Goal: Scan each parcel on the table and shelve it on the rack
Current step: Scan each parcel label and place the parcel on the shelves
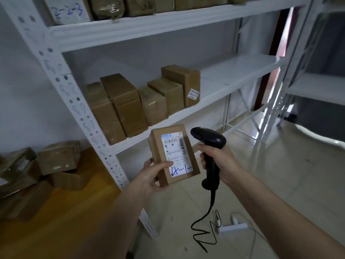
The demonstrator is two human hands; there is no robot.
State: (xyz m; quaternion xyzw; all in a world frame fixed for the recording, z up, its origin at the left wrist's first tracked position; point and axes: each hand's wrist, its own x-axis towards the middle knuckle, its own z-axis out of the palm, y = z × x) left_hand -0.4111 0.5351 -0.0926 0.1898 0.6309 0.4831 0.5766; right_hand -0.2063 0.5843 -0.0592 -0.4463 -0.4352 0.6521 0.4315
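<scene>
While the left hand point(152, 176) holds a small cardboard parcel point(172, 156) up in front of the rack point(141, 28), label facing the camera, the right hand point(217, 161) grips a black scanner point(209, 144) just beside it, head turned toward the label. Left fingers point(165, 164) are wrapped round the parcel's lower left side, thumb pressed across the label's edge; right fingers are curled tight on the scanner handle. Judging by that easy one-handed hold, the parcel looks light, stiff-walled and dry, not slippery. A grip across its narrow sides, as now, should serve for shelving, though the thumb sits close to the print and could mask a barcode.

Around it: the middle shelf point(233, 77) carries a row of brown boxes point(141, 101) packed from its left end toward the middle, with bare white board at the right end, the likely landing spot. More parcels point(112, 6) line the top shelf. At lower left, a heap of boxes point(46, 165) waits on the yellow desk point(65, 221). The scanner's coiled cable point(205, 228) dangles toward a power strip point(233, 227) on the floor and could snag during a reach.
</scene>
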